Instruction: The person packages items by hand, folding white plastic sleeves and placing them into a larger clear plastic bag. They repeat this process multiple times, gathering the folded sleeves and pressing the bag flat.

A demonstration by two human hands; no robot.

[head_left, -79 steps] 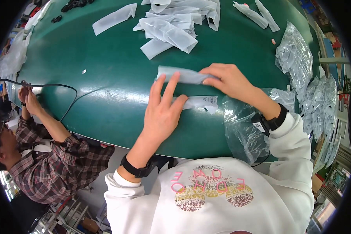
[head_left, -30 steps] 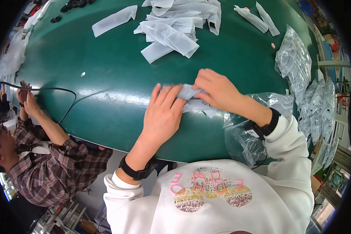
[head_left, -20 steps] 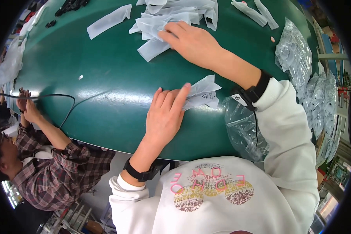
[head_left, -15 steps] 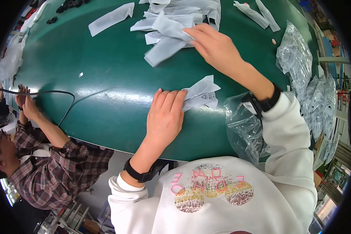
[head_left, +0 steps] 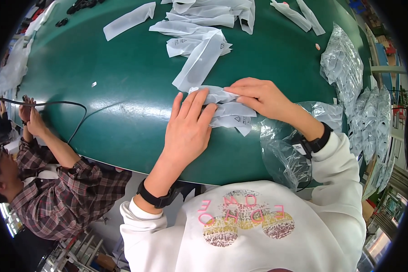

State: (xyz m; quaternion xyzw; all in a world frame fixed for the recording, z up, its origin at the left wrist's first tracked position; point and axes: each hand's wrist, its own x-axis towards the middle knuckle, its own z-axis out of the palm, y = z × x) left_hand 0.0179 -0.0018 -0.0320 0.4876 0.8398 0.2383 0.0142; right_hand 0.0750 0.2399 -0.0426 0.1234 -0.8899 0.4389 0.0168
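Observation:
Two frosted white plastic pouches lie together in front of me on the green table. My left hand [head_left: 188, 124] rests over the left end of the printed lower pouch [head_left: 233, 115], its fingers bent onto it; the thumb is hidden. Its fingertips also touch the upper pouch [head_left: 215, 94], which is crumpled. My right hand [head_left: 265, 97] pinches the right end of that upper pouch between thumb and fingers. A longer flat pouch [head_left: 199, 59] slants just beyond my hands, its near end close to the upper pouch.
More pouches [head_left: 208, 18] are heaped at the far middle, with a single pouch [head_left: 129, 21] to their left. Clear plastic bags [head_left: 285, 149] lie by my right forearm, and filled bags [head_left: 342, 59] line the right edge. A co-worker [head_left: 59, 190] handles a black cable [head_left: 54, 107] at left.
My right hand has come back from the far heap with a pouch and brought it to my left hand. The long slanting pouch now lies more exposed beside the heap.

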